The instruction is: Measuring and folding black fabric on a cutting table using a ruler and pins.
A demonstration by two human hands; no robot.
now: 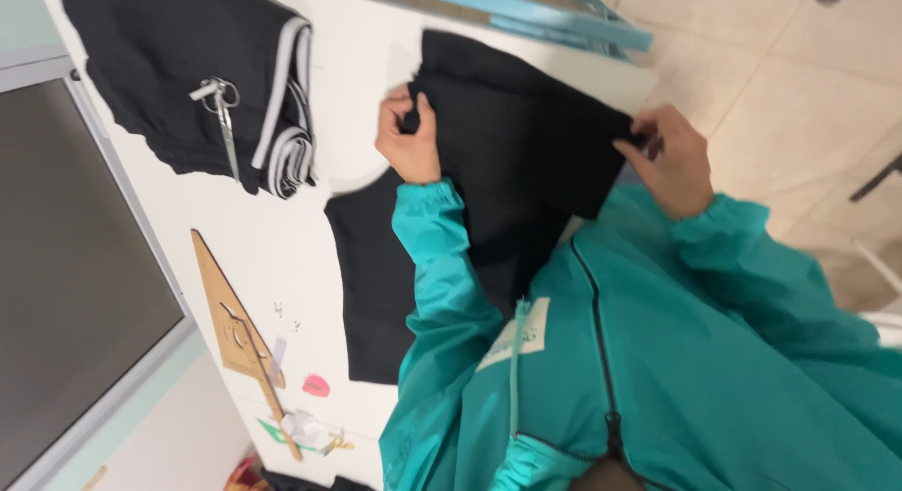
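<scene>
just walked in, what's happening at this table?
A person in a teal jacket holds up a piece of black fabric over a white table. The left hand pinches one edge and the right hand grips the opposite edge. Another black piece lies flat beneath. At the table's far side sits a folded stack of black fabric with white trim, scissors resting on it. A wooden pattern ruler lies near the table's edge.

Both hands hold up a piece of plain black fabric (526, 153) over a white worktable (282, 237): the left hand (411, 139) pinches one upper corner, the right hand (669, 162) the other. Farther along lie folded black garments with white stripes (202, 68), metal scissors (221, 110) resting on them, and a wooden pattern ruler (240, 336).
</scene>
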